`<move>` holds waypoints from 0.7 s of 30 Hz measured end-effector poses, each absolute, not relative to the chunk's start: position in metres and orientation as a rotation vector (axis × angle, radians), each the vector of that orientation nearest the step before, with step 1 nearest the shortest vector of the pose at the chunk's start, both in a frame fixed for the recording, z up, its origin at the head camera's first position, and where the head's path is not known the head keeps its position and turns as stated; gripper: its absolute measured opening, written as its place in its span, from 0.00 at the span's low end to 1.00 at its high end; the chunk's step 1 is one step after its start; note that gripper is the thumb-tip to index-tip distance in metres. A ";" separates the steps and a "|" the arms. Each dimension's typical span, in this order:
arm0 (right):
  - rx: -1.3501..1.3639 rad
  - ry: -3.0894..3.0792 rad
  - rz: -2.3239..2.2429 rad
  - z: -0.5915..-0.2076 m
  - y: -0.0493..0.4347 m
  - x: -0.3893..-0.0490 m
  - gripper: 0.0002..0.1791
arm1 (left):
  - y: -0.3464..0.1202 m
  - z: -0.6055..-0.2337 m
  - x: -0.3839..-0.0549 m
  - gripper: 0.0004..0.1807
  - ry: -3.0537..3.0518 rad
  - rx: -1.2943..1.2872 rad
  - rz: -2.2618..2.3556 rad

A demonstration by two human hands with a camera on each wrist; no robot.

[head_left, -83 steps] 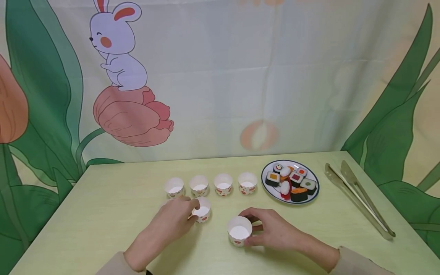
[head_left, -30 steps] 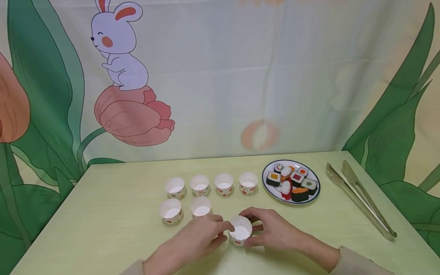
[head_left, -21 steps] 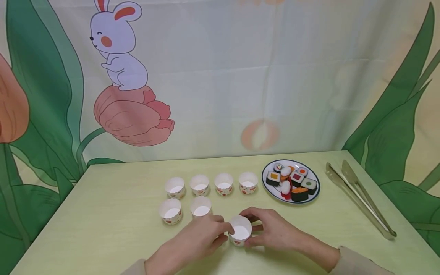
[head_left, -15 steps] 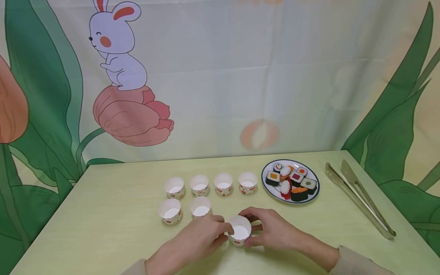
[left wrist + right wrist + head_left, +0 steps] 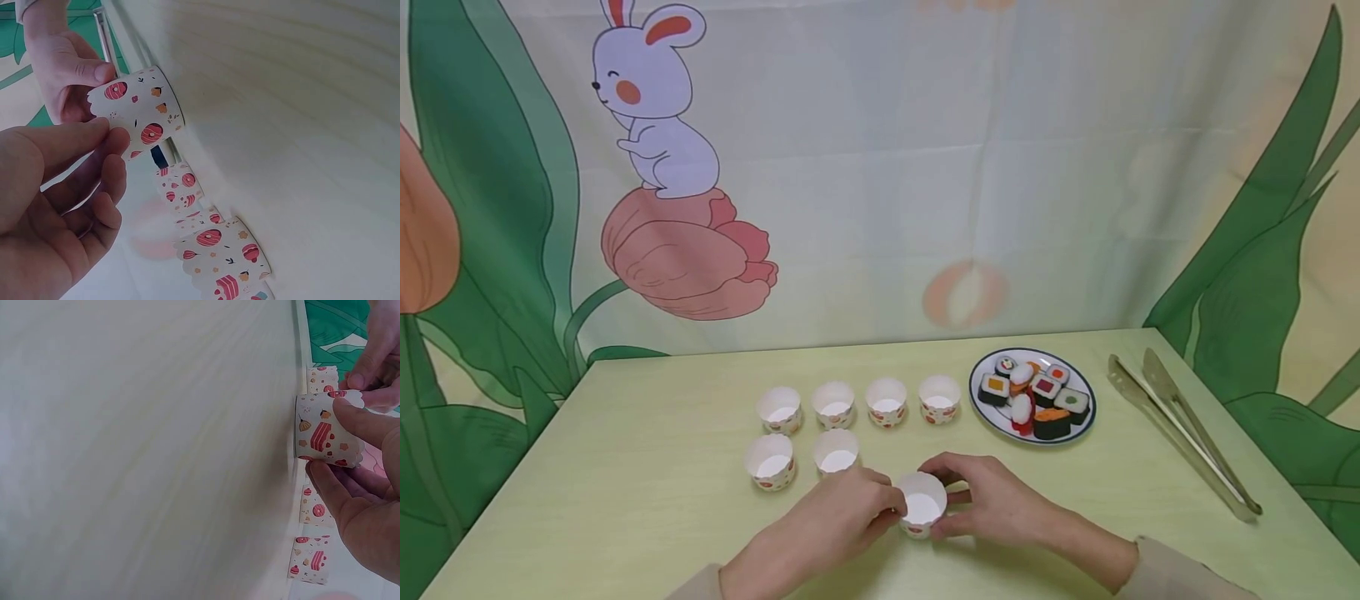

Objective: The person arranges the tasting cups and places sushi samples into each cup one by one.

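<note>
Both hands are at one white paper baking cup [image 5: 923, 500] with a scalloped rim, standing upright near the front middle of the table. My left hand [image 5: 842, 512] pinches its rim on the left between thumb and forefinger, as the left wrist view also shows on the printed cup [image 5: 140, 112]. From the other side my right hand [image 5: 996, 500] holds it, thumb in front and fingers behind; in the right wrist view the thumb lies along the cup [image 5: 328, 428]. Just behind the left hand sits another baking cup [image 5: 837, 452], its lower front partly hidden.
Left of that stands one more baking cup [image 5: 771, 461]. Behind is a row of several cups, ending at a right-hand cup [image 5: 940, 400]. A blue-rimmed plate [image 5: 985, 421] bears toy sushi pieces [image 5: 1051, 423]. Metal tongs [image 5: 1183, 433] lie at the table's right side.
My left hand has moved right and toward the front, from the second cup of the nearer row to the cup my right hand holds. The right hand has barely moved.
</note>
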State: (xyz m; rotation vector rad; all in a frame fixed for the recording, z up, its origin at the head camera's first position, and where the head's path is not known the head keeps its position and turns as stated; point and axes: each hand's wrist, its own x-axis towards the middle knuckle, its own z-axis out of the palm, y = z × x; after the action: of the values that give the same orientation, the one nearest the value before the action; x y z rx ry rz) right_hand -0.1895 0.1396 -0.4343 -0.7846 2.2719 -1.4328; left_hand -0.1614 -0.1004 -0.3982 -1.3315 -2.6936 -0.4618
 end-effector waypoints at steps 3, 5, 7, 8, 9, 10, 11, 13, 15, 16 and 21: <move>-0.784 2.274 -1.432 -0.435 0.140 -0.189 0.30 | -0.100 -0.399 -0.162 0.05 -2.685 -1.329 -0.457; -0.785 2.274 -1.437 -0.435 0.140 -0.189 0.30 | -0.099 -0.400 -0.162 0.05 -2.678 -1.325 -0.457; -0.788 2.273 -1.443 -0.435 0.141 -0.188 0.30 | -0.099 -0.400 -0.162 0.06 -2.670 -1.317 -0.463; -0.790 2.271 -1.445 -0.435 0.141 -0.188 0.30 | -0.099 -0.400 -0.162 0.05 -2.666 -1.313 -0.466; -0.790 2.270 -1.447 -0.435 0.141 -0.188 0.30 | -0.099 -0.400 -0.162 0.05 -2.664 -1.310 -0.467; -0.788 2.270 -1.449 -0.435 0.141 -0.188 0.30 | -0.098 -0.400 -0.162 0.05 -2.661 -1.307 -0.469; -0.786 2.270 -1.450 -0.435 0.141 -0.188 0.30 | -0.098 -0.400 -0.162 0.05 -2.660 -1.304 -0.471; -0.782 2.271 -1.452 -0.435 0.141 -0.188 0.30 | -0.098 -0.400 -0.162 0.05 -2.657 -1.300 -0.475; -0.781 2.267 -1.456 -0.435 0.142 -0.188 0.31 | -0.097 -0.400 -0.162 0.05 -2.657 -1.295 -0.474; -0.781 2.265 -1.458 -0.435 0.142 -0.188 0.31 | -0.097 -0.400 -0.162 0.05 -2.657 -1.294 -0.475; -0.787 2.256 -1.463 -0.436 0.141 -0.187 0.32 | -0.096 -0.401 -0.163 0.04 -2.664 -1.289 -0.488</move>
State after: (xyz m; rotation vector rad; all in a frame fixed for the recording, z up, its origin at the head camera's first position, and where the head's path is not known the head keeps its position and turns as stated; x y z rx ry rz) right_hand -0.1871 0.1413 -0.4355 -0.7873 2.2560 -1.4629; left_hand -0.1628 -0.0957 -0.4006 -1.2890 -2.6641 -0.4879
